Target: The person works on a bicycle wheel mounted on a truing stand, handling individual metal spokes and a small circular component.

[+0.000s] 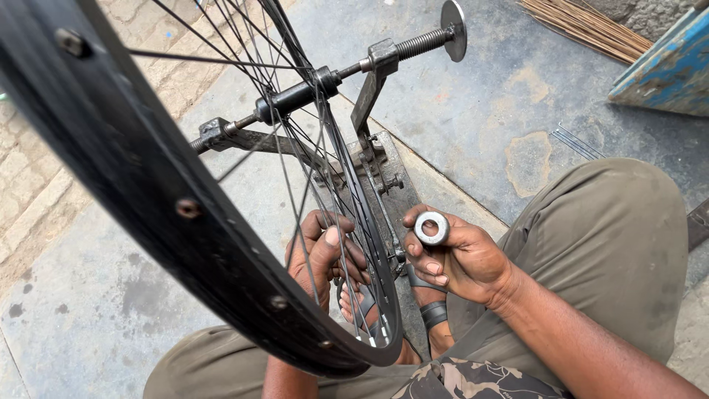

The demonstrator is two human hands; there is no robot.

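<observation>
A black bicycle wheel rim [140,185] with thin spokes stands in a metal truing stand [373,81], its hub [295,96] on a threaded axle. My left hand [321,255] reaches behind the spokes near the lower rim, fingers curled around them. My right hand [458,255] is just right of the rim and grips a round metal ring-shaped tool [431,227] between thumb and fingers. My sandalled feet [428,310] rest by the stand's base.
The stand's base plate [384,170] lies on the concrete floor. A straw broom [583,26] and a blue wooden panel [665,66] sit at the top right. A few loose spokes [576,140] lie on the floor. My knees flank the wheel.
</observation>
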